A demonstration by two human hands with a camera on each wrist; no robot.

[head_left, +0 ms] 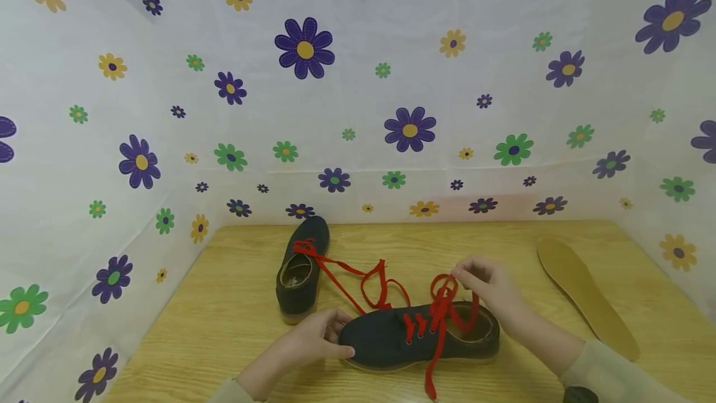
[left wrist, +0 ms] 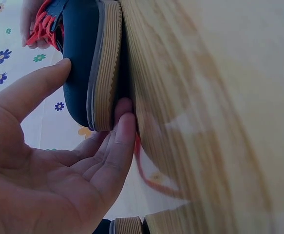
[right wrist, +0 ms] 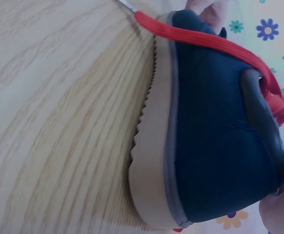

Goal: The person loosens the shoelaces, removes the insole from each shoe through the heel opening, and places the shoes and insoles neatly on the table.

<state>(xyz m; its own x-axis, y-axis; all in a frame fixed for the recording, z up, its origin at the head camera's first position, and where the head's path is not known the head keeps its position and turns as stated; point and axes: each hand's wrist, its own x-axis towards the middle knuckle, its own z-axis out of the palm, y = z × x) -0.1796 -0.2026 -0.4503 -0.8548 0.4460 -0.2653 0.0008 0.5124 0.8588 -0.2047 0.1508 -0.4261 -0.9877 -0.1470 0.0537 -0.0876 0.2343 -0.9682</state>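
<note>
A dark navy shoe (head_left: 375, 338) lies lengthwise on the table, its toe to the left. My left hand (head_left: 313, 338) grips that toe. In the left wrist view the thumb presses the upper, and the fingers (left wrist: 124, 129) reach around by the tan sole (left wrist: 105, 73). Over the shoe's opening, my right hand (head_left: 492, 282) pinches a loop of the red shoelace (head_left: 439, 353) between thumb and fingers. The lace is knotted and looped above the eyelets. One lace end hangs across the shoe's near side, its metal tip (right wrist: 127, 5) showing in the right wrist view.
A second navy shoe (head_left: 299, 297) stands at the back left, toe pointing away, its long red lace (head_left: 341, 285) trailing toward the first shoe. A tan insole (head_left: 584, 297) lies at the right. Flower-patterned white sheeting (head_left: 358, 98) surrounds the wooden table (head_left: 224, 303).
</note>
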